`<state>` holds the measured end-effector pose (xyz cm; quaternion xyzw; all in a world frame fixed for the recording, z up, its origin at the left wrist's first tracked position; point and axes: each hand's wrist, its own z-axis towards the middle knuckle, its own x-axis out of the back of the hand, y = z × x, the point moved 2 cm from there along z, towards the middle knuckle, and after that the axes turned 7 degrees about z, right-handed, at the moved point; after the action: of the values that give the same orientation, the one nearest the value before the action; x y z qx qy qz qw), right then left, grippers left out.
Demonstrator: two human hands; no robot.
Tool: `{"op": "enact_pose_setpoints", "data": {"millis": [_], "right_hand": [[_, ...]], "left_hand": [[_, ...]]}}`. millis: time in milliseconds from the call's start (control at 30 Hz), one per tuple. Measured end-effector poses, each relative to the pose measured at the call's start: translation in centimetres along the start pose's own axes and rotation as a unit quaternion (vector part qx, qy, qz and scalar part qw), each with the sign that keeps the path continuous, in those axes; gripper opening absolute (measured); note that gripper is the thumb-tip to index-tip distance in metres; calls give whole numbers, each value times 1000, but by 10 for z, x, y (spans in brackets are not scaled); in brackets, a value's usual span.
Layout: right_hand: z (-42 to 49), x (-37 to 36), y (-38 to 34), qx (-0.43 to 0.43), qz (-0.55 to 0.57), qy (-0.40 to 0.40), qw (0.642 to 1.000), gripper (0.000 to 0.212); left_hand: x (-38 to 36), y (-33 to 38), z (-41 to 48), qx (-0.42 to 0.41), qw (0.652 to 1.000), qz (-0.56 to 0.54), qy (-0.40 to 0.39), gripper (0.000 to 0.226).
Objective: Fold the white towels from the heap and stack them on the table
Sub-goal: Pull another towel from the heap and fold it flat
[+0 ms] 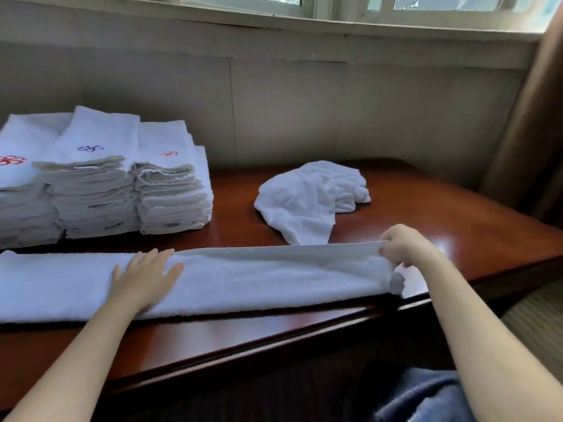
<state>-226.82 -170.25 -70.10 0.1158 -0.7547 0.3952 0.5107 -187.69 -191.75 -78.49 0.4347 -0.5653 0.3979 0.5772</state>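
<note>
White towels (213,278); red and blue embroidery on stacks (91,178); reddish-brown table (426,202).

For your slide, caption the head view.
Left hand flattens the long towel while right hand pinches its end.

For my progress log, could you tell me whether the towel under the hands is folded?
Partly folded: the towel lies doubled lengthwise in a long strip.
</note>
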Motion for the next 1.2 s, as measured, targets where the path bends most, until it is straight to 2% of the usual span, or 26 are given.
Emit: {"op": "enact_pose_setpoints", "data": {"millis": [133, 267, 333, 433, 500, 600, 667, 733, 800, 833, 867, 900, 933, 967, 1033, 1067, 1100, 1200], "right_hand": [[25, -12, 13, 25, 95, 127, 987, 15], [40, -35, 17, 18, 53, 148, 987, 16], [44, -29, 18, 6, 52, 118, 992, 22], [38, -16, 15, -37, 78, 25, 996, 44], [25, -14, 11, -74, 15, -44, 996, 54], [11, -15, 9, -58, -75, -120, 988, 53], [4, -16, 7, -46, -69, -156, 984, 48], [2, -17, 6, -40, -51, -145, 987, 36], [2, -16, 6, -52, -54, -92, 993, 8], [1, -14, 6, -62, -63, -60, 994, 6], [1, -13, 8, -68, -63, -20, 995, 14], [3, -11, 11, -64, -28, 28, 997, 20], [6, -10, 16, -50, 53, 63, 995, 23], [6, -8, 20, -32, 181, 76, 980, 24], [4, -8, 30, 0, 425, 49, 904, 23], [4, -10, 36, -6, 479, 23, 878, 21], [4, -13, 40, -19, 480, 0, 877, 20], [9, -18, 46, -58, 305, -21, 950, 15]], "left_hand": [[2, 2, -3, 0, 1000, 3, 9, 55], [3, -1, -2, -5, 1000, -2, 4, 55], [2, -3, 0, -6, 1000, -3, 5, 54], [2, -3, 4, -2, 1000, 2, 11, 54], [3, -1, 7, 6, 1000, 13, 13, 53], [4, 9, 6, 51, 998, 44, 8, 51], [9, 27, 4, 84, 994, 59, 23, 48], [13, 58, 0, 34, 997, 27, 56, 47], [13, 97, -7, -70, 996, -47, 33, 50], [9, 114, -11, -106, 993, -59, 6, 52], [3, 126, -14, -125, 991, -44, -13, 54], [-3, 131, -15, -133, 991, -19, -20, 56], [-6, 132, -14, -133, 991, -2, -22, 57], [-8, 130, -12, -131, 991, 1, -23, 58], [-10, 125, -9, -127, 991, -2, -30, 58], [-9, 125, -9, -127, 991, -1, -32, 58], [-9, 125, -9, -128, 991, 1, -33, 58], [-8, 128, -11, -130, 991, 4, -22, 58]]}}
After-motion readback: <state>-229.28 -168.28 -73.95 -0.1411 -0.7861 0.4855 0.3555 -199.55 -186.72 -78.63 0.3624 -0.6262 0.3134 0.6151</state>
